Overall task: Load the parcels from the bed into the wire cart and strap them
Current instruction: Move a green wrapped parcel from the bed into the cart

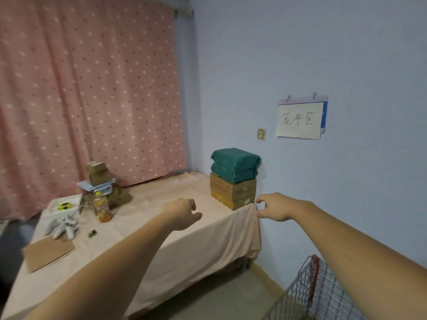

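A stack of parcels stands on the bed's [184,245] far right corner: two green wrapped parcels [235,164] on top of brown cardboard boxes [233,192]. Both my arms stretch toward it. My left hand [182,213] hovers over the sheet, left of the stack, fingers loosely curled and empty. My right hand [275,207] is just right of the lowest box, fingers apart, holding nothing. The wire cart [309,294] shows at the bottom right, with a red strap [313,278] hanging on its rim.
More small cardboard boxes [99,174] and papers pile up at the bed's far left, with a drink bottle [102,207], a white toy [63,228], a flat cardboard piece [47,251] and a tape roll [64,205]. A pink curtain hangs behind; a blue wall with a paper sign [299,120] is on the right.
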